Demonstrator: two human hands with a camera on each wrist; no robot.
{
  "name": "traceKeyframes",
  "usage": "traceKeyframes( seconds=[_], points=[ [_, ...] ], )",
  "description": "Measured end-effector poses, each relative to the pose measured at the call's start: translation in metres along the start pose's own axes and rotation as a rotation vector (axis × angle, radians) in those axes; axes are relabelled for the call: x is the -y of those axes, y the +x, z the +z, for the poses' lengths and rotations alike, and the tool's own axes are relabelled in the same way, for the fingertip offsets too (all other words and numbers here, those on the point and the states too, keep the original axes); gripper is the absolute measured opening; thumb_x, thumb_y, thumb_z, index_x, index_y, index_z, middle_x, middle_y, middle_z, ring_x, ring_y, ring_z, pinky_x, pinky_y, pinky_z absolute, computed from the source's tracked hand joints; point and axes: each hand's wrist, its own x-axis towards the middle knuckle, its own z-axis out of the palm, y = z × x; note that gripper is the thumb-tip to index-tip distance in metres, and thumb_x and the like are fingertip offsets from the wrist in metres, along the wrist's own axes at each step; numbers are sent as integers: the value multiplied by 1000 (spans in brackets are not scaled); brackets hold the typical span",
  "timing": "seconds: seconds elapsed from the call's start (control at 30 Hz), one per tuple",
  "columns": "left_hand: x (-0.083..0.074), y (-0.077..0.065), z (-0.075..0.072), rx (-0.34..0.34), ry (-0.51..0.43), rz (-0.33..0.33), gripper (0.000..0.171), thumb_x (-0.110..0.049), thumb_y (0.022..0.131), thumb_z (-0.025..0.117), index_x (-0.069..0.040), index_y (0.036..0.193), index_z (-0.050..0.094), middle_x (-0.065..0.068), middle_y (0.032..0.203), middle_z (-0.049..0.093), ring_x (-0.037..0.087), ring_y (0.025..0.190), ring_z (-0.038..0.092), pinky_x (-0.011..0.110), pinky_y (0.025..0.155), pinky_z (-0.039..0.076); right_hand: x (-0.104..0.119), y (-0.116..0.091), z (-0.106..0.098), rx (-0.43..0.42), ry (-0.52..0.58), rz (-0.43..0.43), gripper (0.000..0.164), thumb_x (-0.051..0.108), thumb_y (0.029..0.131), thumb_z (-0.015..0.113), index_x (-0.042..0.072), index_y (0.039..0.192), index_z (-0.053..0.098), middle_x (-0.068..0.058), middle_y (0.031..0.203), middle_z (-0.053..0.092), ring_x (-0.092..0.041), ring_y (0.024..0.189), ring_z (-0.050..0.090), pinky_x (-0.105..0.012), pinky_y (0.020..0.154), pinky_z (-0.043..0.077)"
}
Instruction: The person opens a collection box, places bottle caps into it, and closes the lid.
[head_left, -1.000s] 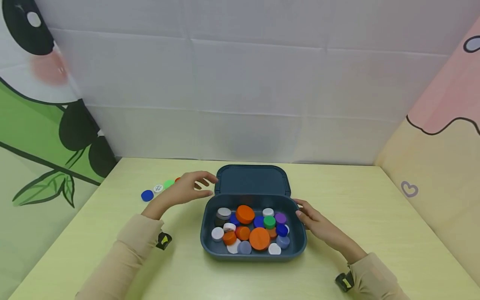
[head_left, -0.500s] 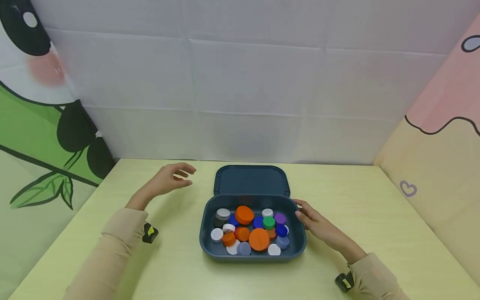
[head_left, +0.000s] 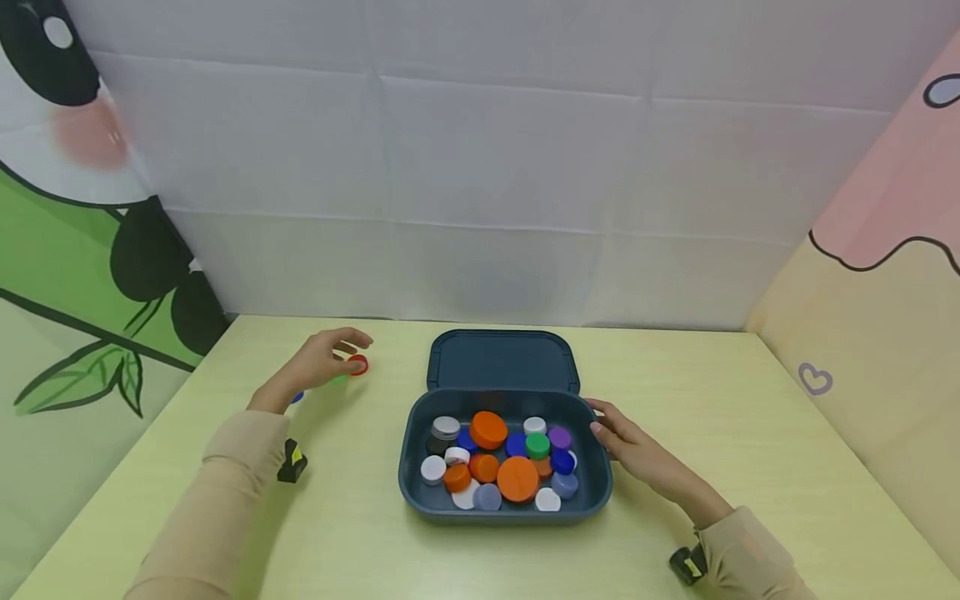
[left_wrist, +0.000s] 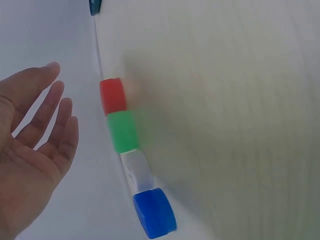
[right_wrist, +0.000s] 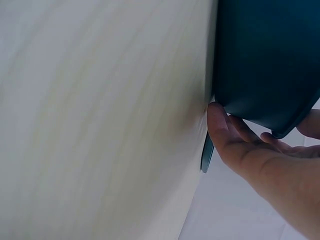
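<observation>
My left hand (head_left: 324,358) hovers over the far left of the table, its fingers loosely bent around nothing. In the left wrist view, that hand (left_wrist: 37,135) is apart from a row of bottle caps: a red cap (left_wrist: 113,95), a green cap (left_wrist: 123,131), a white cap (left_wrist: 136,171) and a blue cap (left_wrist: 155,212). From the head, the red cap (head_left: 358,365) shows right at the thumb tip; the hand hides most of the others. My right hand (head_left: 637,446) grips the right side of a dark blue box (head_left: 506,517), thumb at its rim and fingers (right_wrist: 222,125) along the outer wall.
Many caps lie in the box, among them a large orange cap (head_left: 518,479), a green cap (head_left: 537,445) and a purple cap (head_left: 559,437). The dark blue lid (head_left: 504,360) lies flat behind the box. A pale cloth wall (head_left: 495,192) stands behind the table (head_left: 675,375).
My left hand has moved left, away from beside the lid to over the row of caps. The right hand and the box have stayed in place.
</observation>
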Motion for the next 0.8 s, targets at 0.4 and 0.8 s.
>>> traceKeyframes(
  seconds=[0.4,0.8],
  points=[
    [16,8,10,-18,32,-5,34,2,80,64,4,113,56,24,114,57,42,103,54,50,84,48,-2,1,0,-7,-4,0,48,36,99,33,18,142,24,-22,143,31,-41,127,37,-51,97,42],
    [27,15,15,-13,113,8,35,5,76,65,7,110,57,25,112,58,42,101,54,51,88,46,-2,2,0,-7,5,0,50,37,98,34,17,142,23,-22,143,30,-42,128,35,-52,99,39]
  ],
)
